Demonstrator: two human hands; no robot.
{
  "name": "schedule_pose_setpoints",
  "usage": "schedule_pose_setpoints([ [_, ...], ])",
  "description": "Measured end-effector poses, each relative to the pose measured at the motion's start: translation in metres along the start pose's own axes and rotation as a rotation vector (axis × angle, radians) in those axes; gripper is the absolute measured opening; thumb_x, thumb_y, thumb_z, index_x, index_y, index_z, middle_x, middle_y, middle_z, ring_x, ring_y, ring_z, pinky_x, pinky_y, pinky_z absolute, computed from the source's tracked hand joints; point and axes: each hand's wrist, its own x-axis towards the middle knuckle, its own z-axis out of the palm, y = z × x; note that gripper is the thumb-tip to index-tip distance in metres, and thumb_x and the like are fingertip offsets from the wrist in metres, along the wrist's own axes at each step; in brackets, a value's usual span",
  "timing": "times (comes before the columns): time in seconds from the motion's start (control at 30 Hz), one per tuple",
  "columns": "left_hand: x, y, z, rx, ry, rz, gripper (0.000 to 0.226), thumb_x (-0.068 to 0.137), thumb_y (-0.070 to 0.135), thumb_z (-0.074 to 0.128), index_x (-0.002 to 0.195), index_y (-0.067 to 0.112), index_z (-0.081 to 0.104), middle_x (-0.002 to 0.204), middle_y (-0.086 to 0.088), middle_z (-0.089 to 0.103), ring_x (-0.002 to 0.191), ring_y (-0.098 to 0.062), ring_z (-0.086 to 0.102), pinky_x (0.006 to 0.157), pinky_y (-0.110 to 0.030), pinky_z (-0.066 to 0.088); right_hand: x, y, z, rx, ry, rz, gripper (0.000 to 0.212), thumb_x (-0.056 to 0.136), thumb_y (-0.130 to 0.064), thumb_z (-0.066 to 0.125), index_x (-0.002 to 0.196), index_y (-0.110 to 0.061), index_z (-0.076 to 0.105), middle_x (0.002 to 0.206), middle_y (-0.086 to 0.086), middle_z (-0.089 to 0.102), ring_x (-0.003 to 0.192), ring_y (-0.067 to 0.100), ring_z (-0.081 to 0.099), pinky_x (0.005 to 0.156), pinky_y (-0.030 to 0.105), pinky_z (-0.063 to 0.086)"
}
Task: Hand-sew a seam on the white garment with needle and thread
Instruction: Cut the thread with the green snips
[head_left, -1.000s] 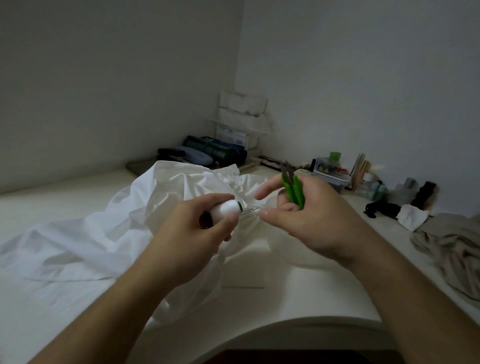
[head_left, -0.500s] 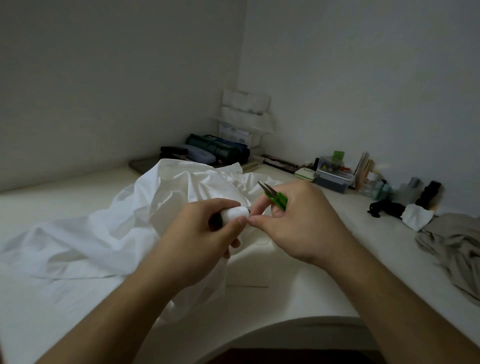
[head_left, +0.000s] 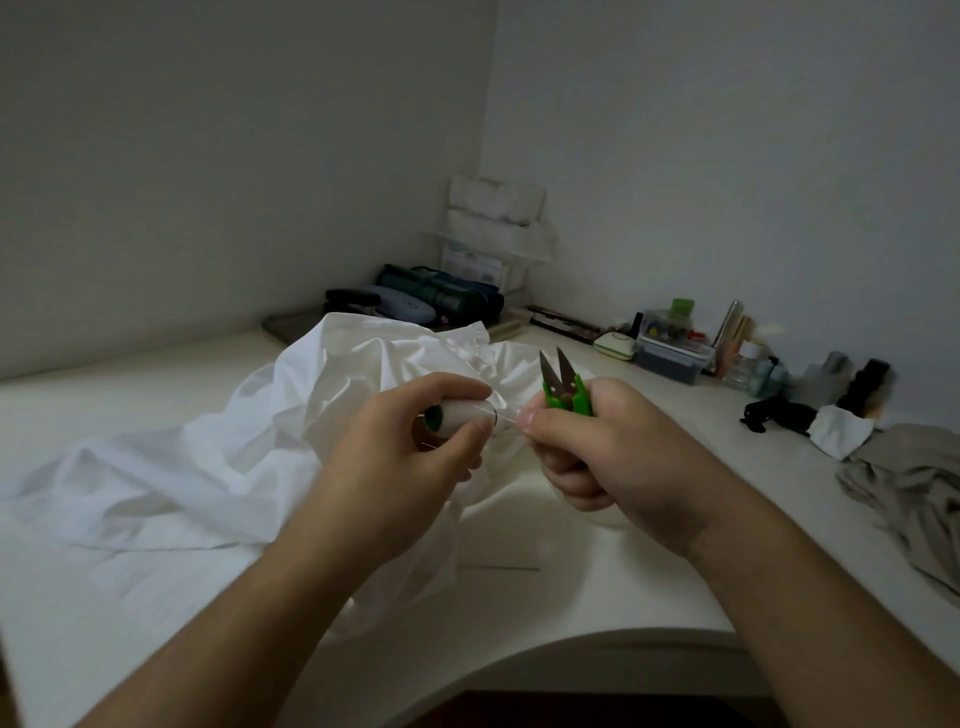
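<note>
Both forearms reach in bare from the lower corners and meet mid-frame, raised above the desk. The left hand (head_left: 410, 457) has its back to the camera, fingers (head_left: 447, 387) curled over the top of a spool (head_left: 460, 415) and thumb pressing from below, so the spool sits gripped between them. The right hand (head_left: 613, 457) is just beside it, knuckles nearly touching. Its thumb and forefinger tip pinch a thread (head_left: 506, 418) running from the spool, while the other fingers fold around the snips (head_left: 563, 389), whose blades stick up above the fist, parted
</note>
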Motion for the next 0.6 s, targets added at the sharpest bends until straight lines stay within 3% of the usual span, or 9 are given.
schedule_pose_setpoints([
  [0.23,0.000,0.004,0.000,-0.100,0.067,0.004,0.021,0.096,0.025,0.074,0.115,0.032,0.078,0.089,0.007,0.080,0.078,-0.008,0.077,0.070,-0.016,0.060,-0.004,0.007,0.000,0.021,0.035,-0.012,0.017,0.102,-0.015,0.061,0.087,-0.008,0.065,0.057,-0.001,0.034,0.047,0.014,0.027,0.043,0.024,0.025],
  [0.33,0.000,0.003,0.000,-0.116,0.091,0.017,0.022,0.095,0.022,0.075,0.115,0.030,0.080,0.087,0.010,0.081,0.077,-0.008,0.077,0.073,-0.018,0.061,-0.010,0.010,0.002,0.267,0.025,0.041,0.034,0.100,-0.043,0.061,0.097,-0.009,0.061,0.066,-0.001,0.032,0.050,0.012,0.023,0.041,0.022,0.022],
  [0.4,0.000,0.002,0.002,-0.126,0.106,0.016,0.022,0.095,0.020,0.075,0.115,0.028,0.081,0.085,0.011,0.082,0.075,-0.007,0.078,0.073,-0.017,0.061,-0.017,0.012,0.007,0.480,-0.049,0.099,0.044,0.098,-0.059,0.051,0.103,-0.015,0.057,0.073,0.000,0.033,0.054,0.012,0.020,0.040,0.021,0.020],
  [0.5,0.001,-0.001,0.004,-0.134,0.132,0.016,0.022,0.095,0.020,0.076,0.115,0.028,0.082,0.085,0.012,0.082,0.075,-0.006,0.078,0.076,-0.020,0.063,-0.030,0.015,0.021,0.680,-0.147,0.199,0.047,0.102,-0.062,0.038,0.103,-0.017,0.054,0.077,0.001,0.034,0.055,0.013,0.020,0.037,0.020,0.019],
  [0.6,0.002,-0.004,0.005,-0.143,0.165,0.020,0.022,0.094,0.020,0.077,0.113,0.029,0.082,0.088,0.012,0.082,0.078,-0.009,0.079,0.080,-0.030,0.066,-0.037,0.019,0.035,0.794,-0.208,0.279,0.047,0.103,-0.057,0.039,0.093,-0.014,0.055,0.074,0.001,0.032,0.050,0.010,0.020,0.035,0.018,0.019],
])
